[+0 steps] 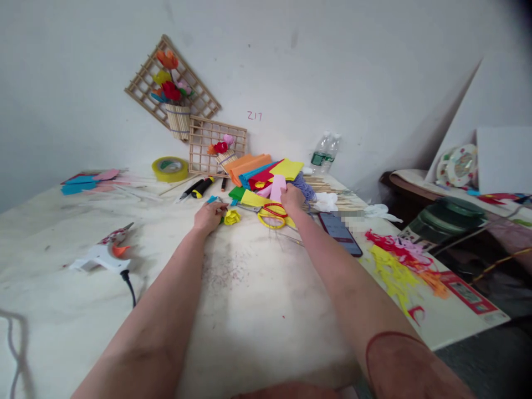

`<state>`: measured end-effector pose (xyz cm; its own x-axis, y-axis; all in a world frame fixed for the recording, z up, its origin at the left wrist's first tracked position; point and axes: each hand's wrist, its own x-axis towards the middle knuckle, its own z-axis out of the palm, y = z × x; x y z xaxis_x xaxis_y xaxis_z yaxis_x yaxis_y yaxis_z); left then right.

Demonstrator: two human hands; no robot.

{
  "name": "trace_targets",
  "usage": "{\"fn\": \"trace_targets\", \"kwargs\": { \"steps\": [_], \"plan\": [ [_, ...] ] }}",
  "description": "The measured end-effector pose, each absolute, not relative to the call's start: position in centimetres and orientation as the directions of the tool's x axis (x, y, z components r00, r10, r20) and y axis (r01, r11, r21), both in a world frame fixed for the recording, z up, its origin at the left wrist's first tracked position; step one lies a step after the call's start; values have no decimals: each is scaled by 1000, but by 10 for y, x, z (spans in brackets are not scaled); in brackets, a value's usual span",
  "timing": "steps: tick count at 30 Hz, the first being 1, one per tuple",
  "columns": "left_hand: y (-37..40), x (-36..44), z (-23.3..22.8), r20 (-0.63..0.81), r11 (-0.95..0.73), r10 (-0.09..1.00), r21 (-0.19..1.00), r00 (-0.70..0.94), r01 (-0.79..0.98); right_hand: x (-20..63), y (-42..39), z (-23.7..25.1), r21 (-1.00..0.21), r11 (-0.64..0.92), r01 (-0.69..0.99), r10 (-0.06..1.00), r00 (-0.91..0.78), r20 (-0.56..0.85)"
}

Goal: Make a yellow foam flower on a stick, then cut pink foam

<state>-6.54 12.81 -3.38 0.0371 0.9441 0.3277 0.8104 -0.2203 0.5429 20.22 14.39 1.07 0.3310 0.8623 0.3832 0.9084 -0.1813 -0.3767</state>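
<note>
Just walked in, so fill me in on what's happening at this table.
A person is at a craft table with both arms stretched out. The right hand grips a pink foam sheet at the edge of a pile of coloured foam sheets, just above red-and-yellow scissors. The left hand rests on the table, touching a small yellow foam flower. A glue gun lies to the left, a phone to the right.

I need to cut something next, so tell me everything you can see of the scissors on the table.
The scissors lie flat on the white table, just in front of the right hand, which grips a pink sheet. Their loop handles are yellow with red edging, seemingly plastic. The blades are mostly hidden, so open or closed is unclear. They rest partly on yellow paper.
</note>
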Motion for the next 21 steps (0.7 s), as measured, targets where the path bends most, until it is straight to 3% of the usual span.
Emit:
{"fn": "trace_targets", "kwargs": {
  "steps": [6,11,13,17,21],
  "plan": [
    [136,-69,-41,326,-208,942,755,-82,622,200,137,20,-413,-168,895,782,376,498],
    [134,-68,-39,131,-70,953,973,-274,221,204,134,26,-458,-73,886,707,369,603],
    [132,-68,-37,118,-74,940,987,-320,144,205,136,31,-508,-19,861,671,387,632],
    [131,-71,-36,187,-117,896,975,-404,192,208,142,42,-624,139,769,596,438,673],
    [131,-75,-37,240,-169,846,968,-476,186,205,142,48,-643,339,686,531,425,733]
  ]
}}
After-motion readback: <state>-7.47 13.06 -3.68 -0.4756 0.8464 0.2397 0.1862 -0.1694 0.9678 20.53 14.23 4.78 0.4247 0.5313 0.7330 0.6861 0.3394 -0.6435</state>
